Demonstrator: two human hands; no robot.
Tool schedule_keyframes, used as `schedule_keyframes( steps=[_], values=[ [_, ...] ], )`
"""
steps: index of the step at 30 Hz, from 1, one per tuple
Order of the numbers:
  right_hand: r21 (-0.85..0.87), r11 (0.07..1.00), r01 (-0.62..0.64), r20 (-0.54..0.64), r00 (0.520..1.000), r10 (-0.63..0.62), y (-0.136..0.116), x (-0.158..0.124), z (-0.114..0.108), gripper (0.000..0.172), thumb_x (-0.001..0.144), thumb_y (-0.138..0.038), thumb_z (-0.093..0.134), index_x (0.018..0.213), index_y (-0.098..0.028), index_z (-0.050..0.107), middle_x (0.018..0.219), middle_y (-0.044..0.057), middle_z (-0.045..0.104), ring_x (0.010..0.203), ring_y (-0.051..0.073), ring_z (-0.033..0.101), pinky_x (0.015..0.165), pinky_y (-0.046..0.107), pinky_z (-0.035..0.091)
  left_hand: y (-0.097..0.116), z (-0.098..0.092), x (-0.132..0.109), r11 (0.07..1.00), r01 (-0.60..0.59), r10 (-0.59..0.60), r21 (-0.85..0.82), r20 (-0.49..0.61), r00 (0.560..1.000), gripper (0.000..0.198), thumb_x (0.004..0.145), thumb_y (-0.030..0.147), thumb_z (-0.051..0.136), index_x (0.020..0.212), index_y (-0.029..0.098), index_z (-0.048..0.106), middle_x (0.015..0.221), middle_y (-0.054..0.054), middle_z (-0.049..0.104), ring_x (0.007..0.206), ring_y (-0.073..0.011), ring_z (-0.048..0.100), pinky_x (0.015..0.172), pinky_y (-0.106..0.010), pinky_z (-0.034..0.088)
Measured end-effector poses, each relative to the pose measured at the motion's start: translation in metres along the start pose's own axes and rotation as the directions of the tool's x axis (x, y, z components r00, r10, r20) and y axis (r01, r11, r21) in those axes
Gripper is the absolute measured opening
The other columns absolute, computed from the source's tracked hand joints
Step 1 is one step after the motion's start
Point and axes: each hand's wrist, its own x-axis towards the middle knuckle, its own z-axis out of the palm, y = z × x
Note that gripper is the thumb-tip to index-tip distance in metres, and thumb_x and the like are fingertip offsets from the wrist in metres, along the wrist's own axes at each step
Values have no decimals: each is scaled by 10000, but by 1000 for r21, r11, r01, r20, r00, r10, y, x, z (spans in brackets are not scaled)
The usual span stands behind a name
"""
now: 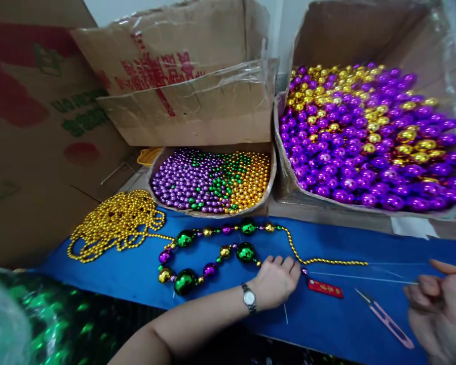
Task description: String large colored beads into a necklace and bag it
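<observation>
My left hand (pixel 278 283), with a watch on its wrist, is closed over the near end of a bead garland (pixel 247 252). Large green, purple and gold balls with small beads between them make up this garland, which lies in a loop on the blue cloth. A small purple bead (pixel 304 271) shows just beyond my fingers. My right hand (pixel 439 309), at the right edge, pinches a white thread (pixel 365 277) that runs taut from my left hand. A thin gold bead chain (pixel 330 261) extends from the garland's far end towards the right.
Pink thread snips (pixel 389 322) and a red packet (pixel 326 289) lie on the blue cloth (pixel 228 314). A heap of gold bead chain (pixel 116 223) rests at left. Behind stand a carton of small beads (pixel 197 177) and one of larger purple and gold beads (pixel 345 147).
</observation>
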Motion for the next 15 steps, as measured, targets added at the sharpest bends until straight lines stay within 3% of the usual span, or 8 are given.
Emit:
schedule_keyframes(
  steps=[3,7,11,15],
  values=[
    [-1,1000,27,47,999,-27,0,-9,9,144,771,-347,683,855,-238,640,568,5,373,537,106,358,471,315,231,-3,-13,-6,996,27,-25,-90,18,1000,487,891,387,441,1302,130,397,1097,-125,579,884,-262,568,674,-407,514],
    [-36,999,27,91,996,-24,5,-27,20,256,799,-440,636,944,-230,629,626,-1,385,557,103,378,458,272,287,-27,-59,-6,966,20,-53,-259,-119,991,446,891,404,455,1281,188,451,1134,-100,600,977,-225,582,808,-357,517],
    [-150,989,3,204,979,28,15,-34,24,412,773,-527,622,1007,-189,609,607,-3,431,530,116,416,421,242,344,-76,-118,12,940,57,-169,-336,-312,935,304,921,323,410,1139,182,570,1050,-76,647,945,-180,603,839,-309,495],
    [-199,980,13,245,969,37,24,-36,24,486,739,-567,629,1031,-179,607,577,-3,463,510,139,458,427,260,390,-142,-149,29,950,281,-310,-133,-346,886,290,934,314,372,1089,184,579,1039,-54,660,938,-169,612,824,-277,469]
  ],
)
